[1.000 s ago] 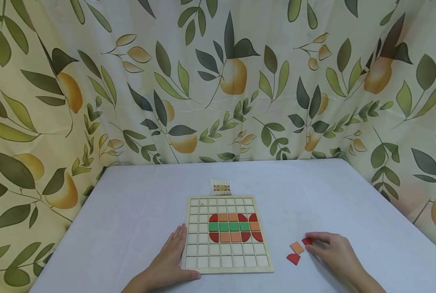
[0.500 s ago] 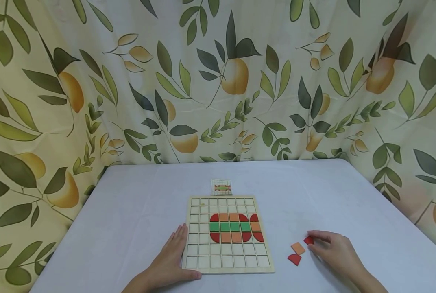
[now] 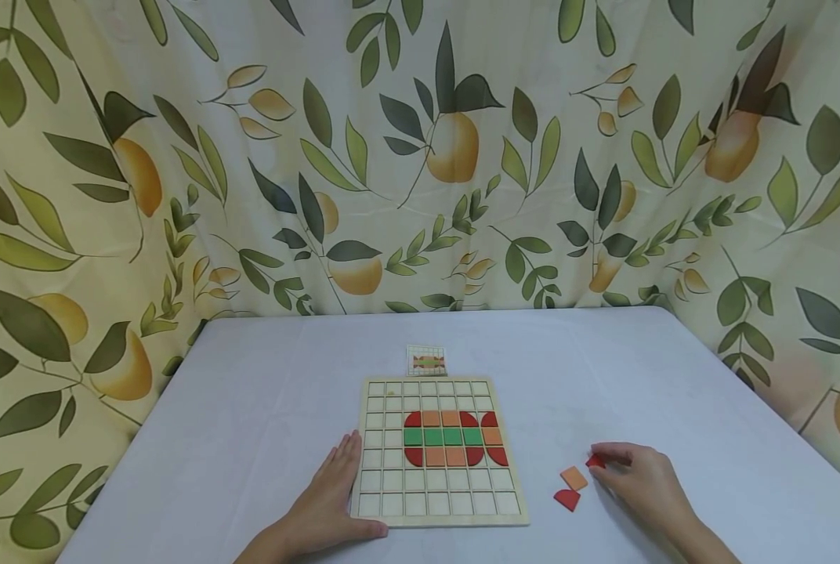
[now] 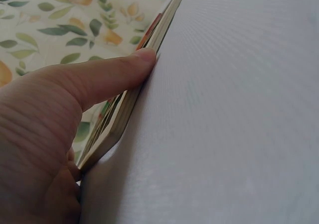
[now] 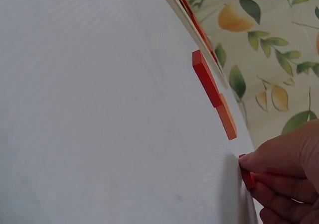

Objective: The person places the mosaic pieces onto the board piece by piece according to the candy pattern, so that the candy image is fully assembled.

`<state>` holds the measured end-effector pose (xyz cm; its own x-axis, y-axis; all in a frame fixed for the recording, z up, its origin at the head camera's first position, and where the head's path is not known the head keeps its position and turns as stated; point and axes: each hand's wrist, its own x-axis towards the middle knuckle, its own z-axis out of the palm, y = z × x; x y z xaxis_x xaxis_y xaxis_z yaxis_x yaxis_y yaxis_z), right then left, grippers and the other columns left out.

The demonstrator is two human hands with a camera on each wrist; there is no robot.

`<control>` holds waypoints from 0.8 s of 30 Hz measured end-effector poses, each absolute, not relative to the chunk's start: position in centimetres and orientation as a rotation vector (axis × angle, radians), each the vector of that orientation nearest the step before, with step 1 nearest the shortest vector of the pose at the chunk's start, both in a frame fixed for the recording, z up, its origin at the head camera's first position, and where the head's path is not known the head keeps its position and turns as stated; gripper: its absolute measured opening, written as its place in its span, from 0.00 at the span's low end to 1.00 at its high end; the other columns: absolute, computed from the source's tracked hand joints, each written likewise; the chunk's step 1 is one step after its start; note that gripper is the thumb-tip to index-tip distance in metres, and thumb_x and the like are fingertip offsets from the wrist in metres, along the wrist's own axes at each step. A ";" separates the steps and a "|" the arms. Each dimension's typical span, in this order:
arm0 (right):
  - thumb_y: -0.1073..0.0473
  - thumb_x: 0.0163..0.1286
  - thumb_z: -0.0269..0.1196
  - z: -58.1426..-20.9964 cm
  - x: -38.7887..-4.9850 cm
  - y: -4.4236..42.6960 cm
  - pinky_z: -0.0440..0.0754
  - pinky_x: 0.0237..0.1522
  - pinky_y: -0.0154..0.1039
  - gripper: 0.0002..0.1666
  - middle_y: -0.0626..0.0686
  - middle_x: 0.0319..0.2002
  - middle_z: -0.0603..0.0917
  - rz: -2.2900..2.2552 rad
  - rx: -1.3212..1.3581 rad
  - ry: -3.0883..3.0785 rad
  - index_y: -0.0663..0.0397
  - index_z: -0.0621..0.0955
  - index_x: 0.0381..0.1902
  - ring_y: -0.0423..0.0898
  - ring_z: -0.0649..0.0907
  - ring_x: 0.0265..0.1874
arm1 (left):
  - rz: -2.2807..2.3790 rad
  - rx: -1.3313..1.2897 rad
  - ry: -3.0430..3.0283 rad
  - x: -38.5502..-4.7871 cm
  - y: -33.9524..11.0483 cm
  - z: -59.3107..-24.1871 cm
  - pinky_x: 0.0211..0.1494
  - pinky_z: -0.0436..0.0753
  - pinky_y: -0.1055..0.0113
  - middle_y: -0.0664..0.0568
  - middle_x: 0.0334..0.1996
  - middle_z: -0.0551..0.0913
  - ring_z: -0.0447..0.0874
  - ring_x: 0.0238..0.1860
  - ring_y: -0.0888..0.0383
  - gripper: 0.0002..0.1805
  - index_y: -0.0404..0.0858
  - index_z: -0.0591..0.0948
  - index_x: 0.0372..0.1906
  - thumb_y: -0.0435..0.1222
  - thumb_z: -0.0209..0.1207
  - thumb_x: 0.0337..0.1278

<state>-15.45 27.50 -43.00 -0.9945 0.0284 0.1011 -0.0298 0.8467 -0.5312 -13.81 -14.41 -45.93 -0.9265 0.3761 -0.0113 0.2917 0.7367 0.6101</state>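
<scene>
A square wooden grid board [image 3: 439, 501] lies on the table, with red, orange and green tiles set in its middle rows and reaching its right edge. My left hand [image 3: 324, 493] rests against its left side, fingers straight. The thumb [image 4: 114, 77] touches the board's front edge in the left wrist view. To the right of the board, my right hand [image 3: 642, 482] pinches a red tile [image 5: 246, 178] between thumb and fingers, partly hidden by them. Beside it lie an orange square tile [image 3: 573, 478] and a red tile with one curved side [image 3: 567, 500].
A small card [image 3: 426, 361] with a printed grid pattern stands just behind the board. White cloth covers the table [image 3: 272, 392]. A curtain with leaves and fruit [image 3: 420, 157] hangs behind and at both sides.
The red tile in my right hand has turned slightly between the fingers. The left hand, the board and the two loose tiles stay in place.
</scene>
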 end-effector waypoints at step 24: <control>0.62 0.54 0.69 -41.4 -18.1 20.3 0.78 0.44 0.49 0.18 0.54 0.37 0.84 1.072 0.089 -2.835 0.62 0.83 0.44 0.54 0.79 0.44 | 0.930 0.515 2.800 -13.9 -14.4 -46.0 0.68 0.43 0.48 0.40 0.71 0.45 0.36 0.71 0.48 0.70 0.29 0.45 0.70 0.69 0.62 0.28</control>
<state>-18.05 20.25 -41.38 -0.9923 -0.0163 0.1228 -0.0934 0.7492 -0.6557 -13.93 -14.38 -46.01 -0.9305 0.3649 -0.0300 0.2744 0.7493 0.6027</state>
